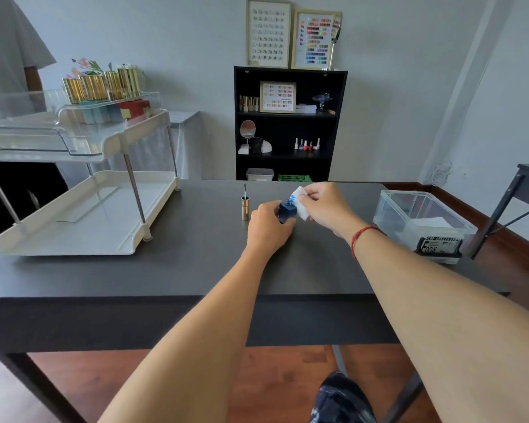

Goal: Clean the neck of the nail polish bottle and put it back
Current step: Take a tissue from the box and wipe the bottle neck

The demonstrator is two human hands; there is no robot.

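Bottle [287, 210]: uncapped, neck mid-wipe, I judge.
Left hand [268, 227]: gripping bottle on table [165, 270].
Right hand [326, 206]: pinching stained wipe [301, 203] at neck.
Cap [245, 206]: standing beside; recapping and putting back remain.

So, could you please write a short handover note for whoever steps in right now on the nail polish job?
Left hand: gripping the dark blue nail polish bottle, steadying it on the dark table.
Right hand: pinching a white wipe against the bottle's neck; blue stains show on the wipe.
Gold cap with brush: standing upright on the table, left of the bottle, brush pointing up.
Done: bottle opened, wiping under way.
Left: finish wiping the neck, screw the cap on, return the bottle, probably to the rack with the other gold-capped bottles.
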